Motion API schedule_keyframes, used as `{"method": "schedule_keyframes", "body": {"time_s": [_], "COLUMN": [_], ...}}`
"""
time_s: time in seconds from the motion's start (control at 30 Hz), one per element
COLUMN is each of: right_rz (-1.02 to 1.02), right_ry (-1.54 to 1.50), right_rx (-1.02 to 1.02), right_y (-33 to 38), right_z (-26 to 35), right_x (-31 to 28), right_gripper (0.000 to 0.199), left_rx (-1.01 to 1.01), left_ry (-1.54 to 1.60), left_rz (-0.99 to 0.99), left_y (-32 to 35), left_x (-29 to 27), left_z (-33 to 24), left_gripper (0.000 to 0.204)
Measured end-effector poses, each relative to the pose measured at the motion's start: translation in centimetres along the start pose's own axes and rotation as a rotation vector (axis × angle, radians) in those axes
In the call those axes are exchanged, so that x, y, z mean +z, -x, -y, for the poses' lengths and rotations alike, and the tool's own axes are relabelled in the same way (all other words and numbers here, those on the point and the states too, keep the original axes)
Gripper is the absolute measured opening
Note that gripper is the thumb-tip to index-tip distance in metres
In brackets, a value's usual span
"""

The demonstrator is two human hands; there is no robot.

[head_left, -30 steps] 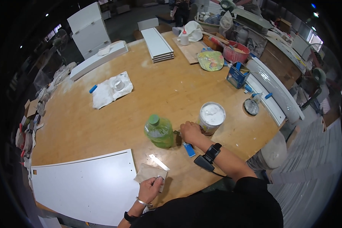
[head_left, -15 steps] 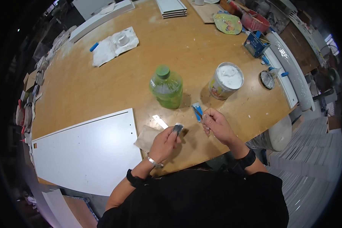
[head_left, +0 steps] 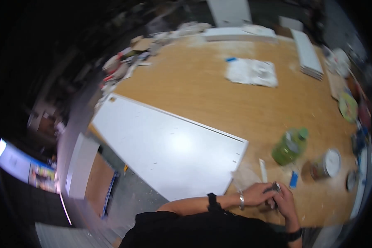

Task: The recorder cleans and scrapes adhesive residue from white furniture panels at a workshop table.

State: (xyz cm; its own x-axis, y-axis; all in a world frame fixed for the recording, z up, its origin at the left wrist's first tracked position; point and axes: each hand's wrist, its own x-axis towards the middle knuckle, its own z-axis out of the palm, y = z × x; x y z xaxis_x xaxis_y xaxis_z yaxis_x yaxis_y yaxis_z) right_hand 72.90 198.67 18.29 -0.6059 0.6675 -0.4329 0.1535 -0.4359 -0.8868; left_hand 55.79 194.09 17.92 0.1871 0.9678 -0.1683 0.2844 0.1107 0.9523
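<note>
My left hand (head_left: pixel 255 194) and my right hand (head_left: pixel 285 201) meet close above the table's near edge. A small dark grey piece (head_left: pixel 273 188), blurred, sits between them; my left fingers are closed on it. My right fingers are curled in against it, and what they hold is hidden. Just beyond lie a thin white strip (head_left: pixel 263 170), a blue piece (head_left: pixel 293 179) and a beige sheet (head_left: pixel 244 178), partly under my left hand. A green bottle (head_left: pixel 288 148) and an open tub of white paste (head_left: pixel 332 162) stand farther off.
A large white panel (head_left: pixel 173 144) lies on the wooden table (head_left: pixel 186 84), left of my hands. Farther back are a white cloth (head_left: pixel 248 73) and stacked white boards (head_left: pixel 308 56). A round dark lid (head_left: pixel 351 180) is at the right. Clutter (head_left: pixel 132 58) lines the far left edge.
The view has swung to the left, blurring the picture. My hands, apart before, have come together, and the thin dark tool in my right hand no longer shows clearly.
</note>
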Motion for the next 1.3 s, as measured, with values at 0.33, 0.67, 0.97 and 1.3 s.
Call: {"method": "schedule_keyframes", "body": {"time_s": [0.33, 0.67, 0.97, 1.3], "right_rz": [0.393, 0.256, 0.073, -0.323], "right_ry": [-0.298, 0.22, 0.421, -0.025], "right_rx": [0.261, 0.058, -0.059, 0.182], "right_y": [-6.9, -2.5, 2.2, 5.9], "right_z": [-2.6, 0.9, 1.8, -1.7], "right_x": [-0.2, 9.1, 10.6, 5.9], "right_gripper": [0.037, 0.042, 0.032, 0.032], "left_rx": [0.032, -0.142, -0.016, 0.245], "left_ry": [-0.027, 0.314, 0.238, -0.135], "left_rz": [-0.372, -0.207, -0.091, 0.021], "left_y": [5.6, 6.1, 6.8, 4.0], "left_x": [-4.7, -2.3, -1.6, 1.3], "left_z": [0.9, 5.7, 3.6, 2.2], "left_gripper": [0.03, 0.021, 0.017, 0.025]}}
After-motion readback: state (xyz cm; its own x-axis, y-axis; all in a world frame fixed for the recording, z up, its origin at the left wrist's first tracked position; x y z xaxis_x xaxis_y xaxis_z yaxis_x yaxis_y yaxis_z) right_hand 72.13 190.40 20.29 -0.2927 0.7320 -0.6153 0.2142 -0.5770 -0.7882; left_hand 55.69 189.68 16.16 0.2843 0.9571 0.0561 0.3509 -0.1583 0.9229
